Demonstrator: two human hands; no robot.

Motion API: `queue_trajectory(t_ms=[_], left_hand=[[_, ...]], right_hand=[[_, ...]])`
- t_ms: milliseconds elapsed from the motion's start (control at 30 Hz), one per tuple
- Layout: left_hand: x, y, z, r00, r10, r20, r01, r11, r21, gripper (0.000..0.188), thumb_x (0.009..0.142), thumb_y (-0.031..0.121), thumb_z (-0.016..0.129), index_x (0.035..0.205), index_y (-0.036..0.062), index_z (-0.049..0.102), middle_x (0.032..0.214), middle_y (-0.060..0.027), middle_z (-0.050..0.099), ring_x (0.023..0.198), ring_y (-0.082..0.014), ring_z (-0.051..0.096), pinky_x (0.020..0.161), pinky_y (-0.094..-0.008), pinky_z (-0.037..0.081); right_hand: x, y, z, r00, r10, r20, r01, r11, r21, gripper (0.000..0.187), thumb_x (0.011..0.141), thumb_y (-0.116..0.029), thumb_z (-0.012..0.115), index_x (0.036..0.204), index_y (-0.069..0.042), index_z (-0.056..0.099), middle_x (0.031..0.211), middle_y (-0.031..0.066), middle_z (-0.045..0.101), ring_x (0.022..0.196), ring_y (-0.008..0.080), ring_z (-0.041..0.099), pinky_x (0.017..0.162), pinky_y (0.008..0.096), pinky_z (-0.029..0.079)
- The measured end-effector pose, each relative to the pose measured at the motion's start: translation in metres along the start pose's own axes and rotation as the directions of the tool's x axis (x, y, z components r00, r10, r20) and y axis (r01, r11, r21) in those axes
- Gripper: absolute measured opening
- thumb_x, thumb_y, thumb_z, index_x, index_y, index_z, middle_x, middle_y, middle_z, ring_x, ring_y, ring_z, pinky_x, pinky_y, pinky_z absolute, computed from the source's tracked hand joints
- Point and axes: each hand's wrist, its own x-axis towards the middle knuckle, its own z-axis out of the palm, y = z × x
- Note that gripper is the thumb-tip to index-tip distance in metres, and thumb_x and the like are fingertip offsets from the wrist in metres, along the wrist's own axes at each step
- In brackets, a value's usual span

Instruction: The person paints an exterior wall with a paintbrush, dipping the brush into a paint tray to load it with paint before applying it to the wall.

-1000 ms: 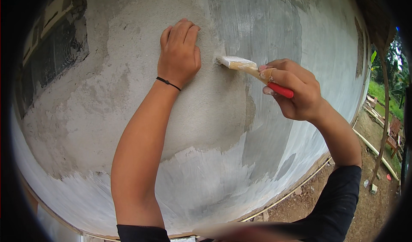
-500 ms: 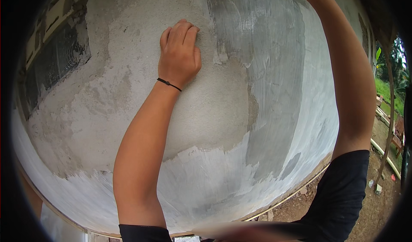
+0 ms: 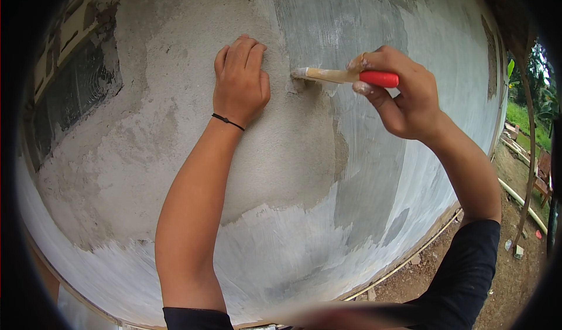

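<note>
From the head cam, the brush point(image 3: 342, 76) is up at the wall point(image 3: 293, 172), bristle tips looking like they touch right where the rough bare plaster point(image 3: 281, 154) meets the streaky grey coat point(image 3: 345, 20). Right hand point(image 3: 401, 93) has the handle pinched between thumb and fingers, red end tucked under the index finger, brush near level. Left hand point(image 3: 240, 81) seems to be leaning on the plaster just left of the bristles, fingers bent and close together; its palm side is turned away so I can't tell if anything's under there.

Imo for brushing along that edge, go light on the pinch so the wrist can swing, and let the bristles flex instead of jabbing with the tips. I'd overlap each stroke onto the grey so no ridge forms, and work the stuff into the rough grain. Bracing is probably good for steadiness, just mind those left fingers near the wet edge
</note>
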Motion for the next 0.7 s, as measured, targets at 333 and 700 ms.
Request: queue_trajectory(t_ms=[333, 700], left_hand=[[0.000, 0.001, 0.002, 1.000, -0.006, -0.018, 0.006, 1.000, -0.025, 0.034, 0.073, 0.002, 0.049, 0.106, 0.0041, 0.055, 0.112, -0.0109, 0.054, 0.117, -0.0268, 0.048, 0.102, -0.0409, 0.030], [0.001, 0.001, 0.001, 0.998, 0.024, -0.056, -0.025, 0.999, -0.024, 0.022, 0.080, 0.009, 0.049, 0.100, 0.0047, 0.058, 0.108, -0.0098, 0.056, 0.113, -0.0274, 0.051, 0.098, -0.0399, 0.032]], right_hand=[[0.059, 0.070, -0.007, 0.652, 0.619, -0.438, -0.352, 0.759, 0.548, 0.019, 0.093, -0.017, 0.054, 0.097, 0.001, 0.051, 0.081, 0.0092, 0.059, 0.063, 0.0150, 0.062, 0.052, 0.0246, 0.056], [0.098, 0.078, 0.041, 0.626, 0.375, -0.684, -0.074, 0.902, 0.426, 0.025, 0.086, -0.020, 0.067, 0.090, -0.002, 0.050, 0.070, 0.0026, 0.053, 0.058, 0.0085, 0.056, 0.050, 0.0220, 0.052]])
